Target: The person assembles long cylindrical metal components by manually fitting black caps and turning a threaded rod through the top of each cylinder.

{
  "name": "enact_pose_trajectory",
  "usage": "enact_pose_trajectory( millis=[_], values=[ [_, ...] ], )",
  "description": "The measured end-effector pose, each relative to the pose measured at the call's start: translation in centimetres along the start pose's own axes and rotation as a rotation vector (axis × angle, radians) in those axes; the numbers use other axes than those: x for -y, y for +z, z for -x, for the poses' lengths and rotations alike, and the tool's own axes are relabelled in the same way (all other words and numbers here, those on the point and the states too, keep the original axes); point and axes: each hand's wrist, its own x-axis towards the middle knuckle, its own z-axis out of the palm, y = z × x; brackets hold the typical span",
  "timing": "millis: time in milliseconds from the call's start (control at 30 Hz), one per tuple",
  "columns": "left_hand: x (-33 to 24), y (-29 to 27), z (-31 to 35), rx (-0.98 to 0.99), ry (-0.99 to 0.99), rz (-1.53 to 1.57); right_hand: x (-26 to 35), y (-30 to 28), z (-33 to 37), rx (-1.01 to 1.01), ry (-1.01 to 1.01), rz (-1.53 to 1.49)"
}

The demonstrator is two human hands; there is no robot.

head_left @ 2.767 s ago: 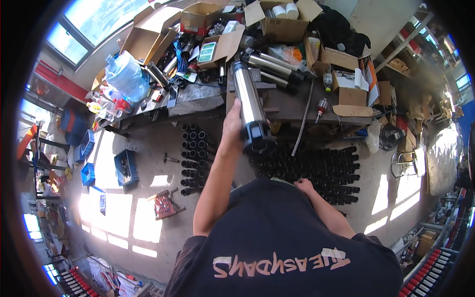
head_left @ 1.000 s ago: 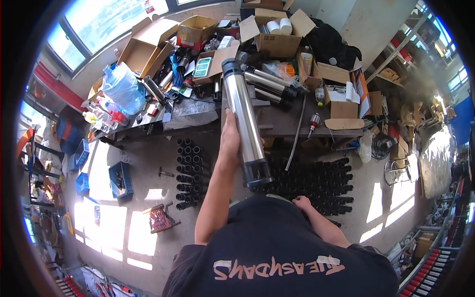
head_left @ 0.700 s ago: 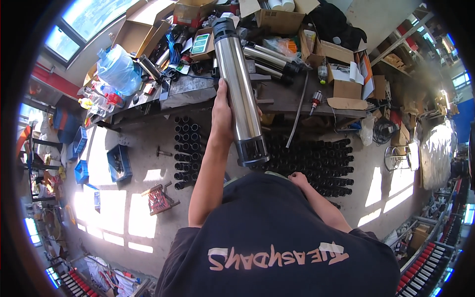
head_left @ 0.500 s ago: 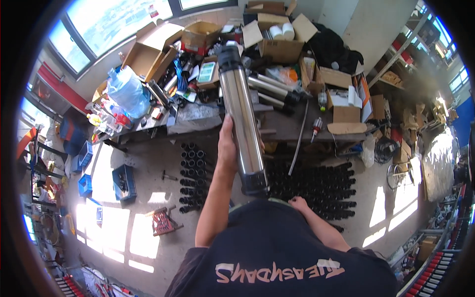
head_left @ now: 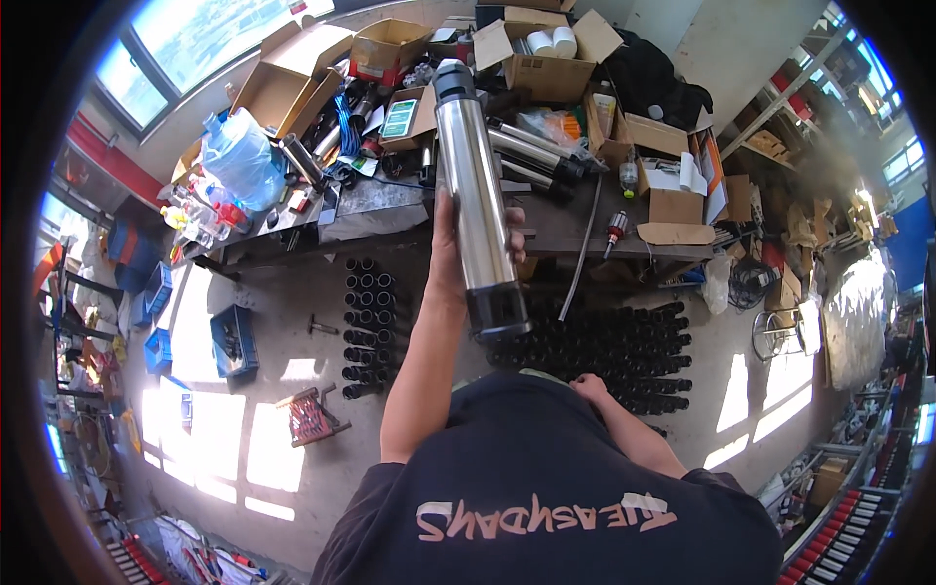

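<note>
My left hand (head_left: pixel 449 255) is wrapped round a steel cylinder with black ends (head_left: pixel 475 185), which looks like a pump body. Its thumb lies along the near left side, and fingertips show on the right side. The cylinder stands nearly upright in the picture, leaning slightly left at its top, with slots in its lower black end. Low by my waist is my right hand (head_left: pixel 589 386), close to the shirt hem, its fingers too small and partly hidden to read. Similar steel cylinders (head_left: pixel 531 156) lie on the cluttered workbench (head_left: pixel 390 216) ahead.
Rows of black cylindrical parts (head_left: pixel 368 317) stand on the floor below the bench, with a larger group (head_left: pixel 634 356) to the right. Open cardboard boxes (head_left: pixel 551 73) crowd the bench. A blue crate (head_left: pixel 234 341), a hammer (head_left: pixel 322 325) and a small stool (head_left: pixel 310 417) sit at left.
My left hand has raised the cylinder a little, up and away from my body. Its fingertips now show more on the right side. My right hand stays near my waist.
</note>
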Motion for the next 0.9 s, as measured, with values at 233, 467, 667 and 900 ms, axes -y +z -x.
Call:
enact_pose_trajectory(
  millis=[233,467,667,900],
  values=[
    [-1.5,1.7,-1.0,-0.576,-0.046,-0.554,1.2,-0.1,0.9,-0.014,0.02,-0.069],
    [-2.4,-0.4,-1.5,-0.598,-0.032,-0.673,0.9,1.2,1.1,-0.023,0.07,-0.139],
    [-1.0,1.5,-2.1,-0.517,-0.029,-0.515,-2.1,0.4,-1.7,-0.011,0.161,-0.328],
    [-0.7,1.0,-3.2,-0.416,-0.033,-0.356,-1.8,-1.1,-0.8,-0.079,0.148,-0.264]
  ],
)
